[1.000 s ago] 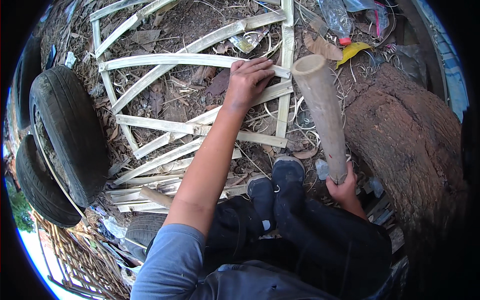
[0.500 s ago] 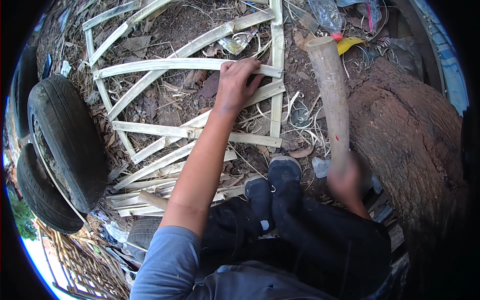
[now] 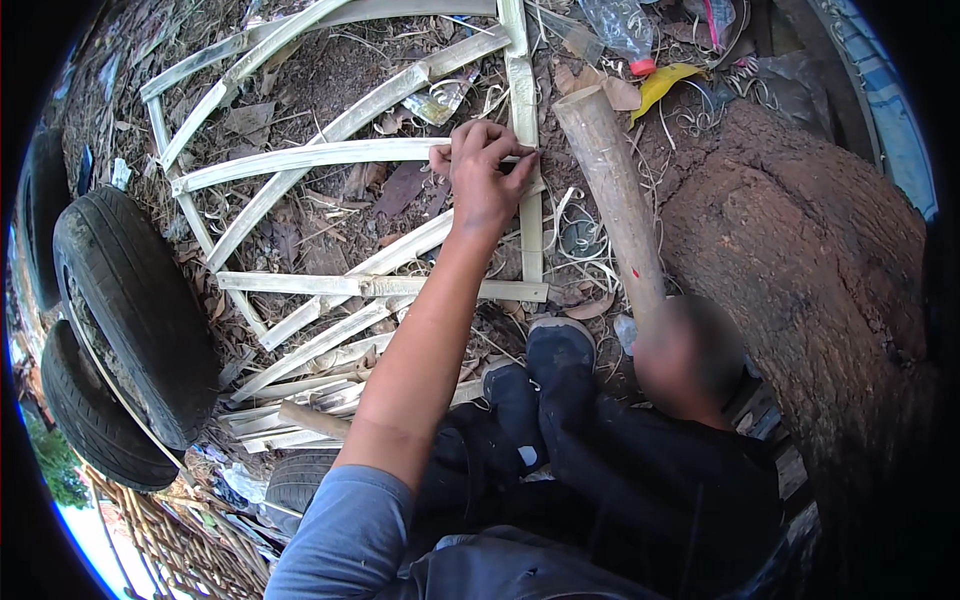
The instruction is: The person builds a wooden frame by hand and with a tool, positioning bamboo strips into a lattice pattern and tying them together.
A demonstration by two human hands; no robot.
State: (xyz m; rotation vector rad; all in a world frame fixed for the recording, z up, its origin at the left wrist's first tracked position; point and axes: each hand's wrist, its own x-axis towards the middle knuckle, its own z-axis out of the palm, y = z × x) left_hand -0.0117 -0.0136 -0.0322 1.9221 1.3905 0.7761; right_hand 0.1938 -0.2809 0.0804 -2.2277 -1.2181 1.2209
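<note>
My left hand (image 3: pixel 488 165) rests over the right end of a pale, curved bamboo slat (image 3: pixel 320 153). Its thumb and forefinger are closed together where that slat crosses an upright slat (image 3: pixel 523 90); whatever they pinch is too small to make out. Several more slats lie crossed on the ground, forming an open lattice, with a lower slat (image 3: pixel 400 286) running across it. At the right, a thick round wooden club (image 3: pixel 612 190) points away from me, its lower end in my right hand (image 3: pixel 675 355). Blur hides the fingers of that hand.
A broad brown tree trunk (image 3: pixel 790 230) stands close on the right. Old tyres (image 3: pixel 130 310) lean at the left. Loose slats (image 3: pixel 300 400) are piled near my shoes (image 3: pixel 560 350). A plastic bottle (image 3: pixel 620 35), a yellow leaf (image 3: pixel 662 88) and curled shavings litter the soil.
My left hand has shifted right along the slat to its end, and its thumb and forefinger have come together. The club's top has tilted left, toward the lattice.
</note>
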